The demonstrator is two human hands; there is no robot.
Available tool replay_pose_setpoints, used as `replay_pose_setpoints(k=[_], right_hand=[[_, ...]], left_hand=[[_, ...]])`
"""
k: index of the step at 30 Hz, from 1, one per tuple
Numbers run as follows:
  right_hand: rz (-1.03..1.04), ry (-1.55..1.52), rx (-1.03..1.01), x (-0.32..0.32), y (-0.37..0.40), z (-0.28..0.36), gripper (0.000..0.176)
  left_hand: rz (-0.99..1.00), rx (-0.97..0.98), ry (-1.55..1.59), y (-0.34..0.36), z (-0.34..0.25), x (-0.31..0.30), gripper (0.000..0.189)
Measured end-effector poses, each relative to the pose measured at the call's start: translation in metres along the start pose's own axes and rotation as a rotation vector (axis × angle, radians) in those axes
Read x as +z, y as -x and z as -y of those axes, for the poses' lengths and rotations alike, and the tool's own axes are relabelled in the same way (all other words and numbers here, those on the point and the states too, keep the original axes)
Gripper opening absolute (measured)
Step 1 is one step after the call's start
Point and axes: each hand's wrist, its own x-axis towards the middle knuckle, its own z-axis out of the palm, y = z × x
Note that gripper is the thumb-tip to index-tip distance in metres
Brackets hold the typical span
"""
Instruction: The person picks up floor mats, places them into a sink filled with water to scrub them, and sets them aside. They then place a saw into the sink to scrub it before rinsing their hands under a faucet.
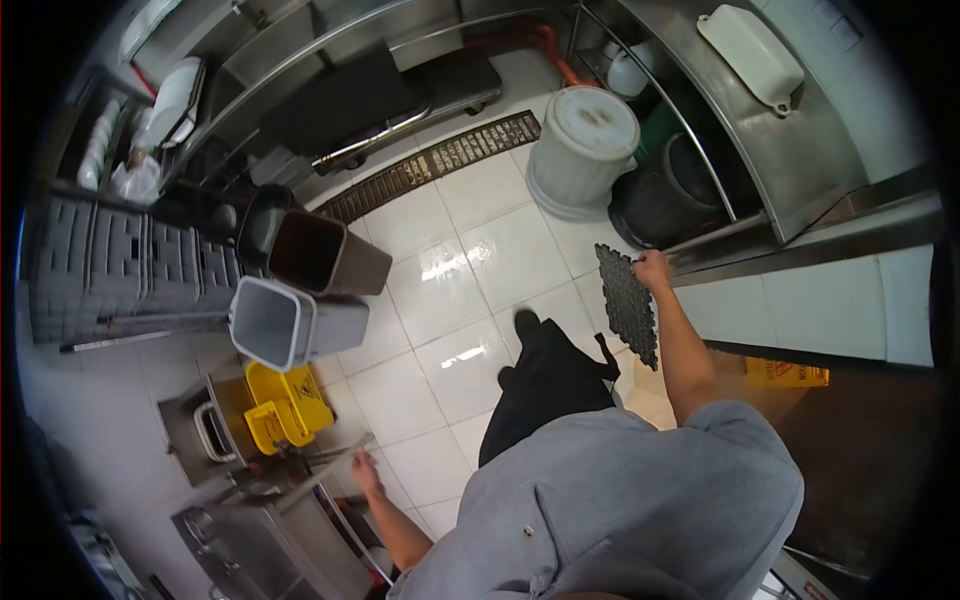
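My right hand [652, 270] is closed on the upper edge of a dark interlocking floor mat tile [627, 308]. The tile hangs down beside my body, its surface pebbled and its borders notched. Out to the other side, my left hand [367, 473] is beside the edge of a stainless steel counter [310, 535]; its fingers are small and blurred. A black apron [550, 375] hangs from my waist, and my dark shoes stand on white tiles [420, 375].
Ahead, an upturned grey bin [585, 145] stands beside a dark bin [665, 195] and a drain grate [440, 160]. To the left are a brown bin [365, 260], a grey bin [340, 325], a yellow mop wringer [290, 405] and stacked grey crates [120, 260]. A low tiled wall [830, 310] runs along the right.
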Motion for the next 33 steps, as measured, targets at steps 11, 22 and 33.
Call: replay_pose_setpoints(k=[11,22,33], right_hand=[[0.097,-0.117,-0.051,0.064,-0.125,0.151,0.027],[0.058,-0.593,-0.028,0.128,-0.351,0.312,0.026],[-0.209,-0.328,0.214,0.118,-0.521,0.501,0.031]], left_hand=[[0.239,0.224,-0.166,-0.119,-0.246,0.174,0.035],[0.3,0.342,-0.12,-0.293,-0.506,0.313,0.029],[-0.047,1.434,-0.568,-0.342,-0.879,0.628,0.038]])
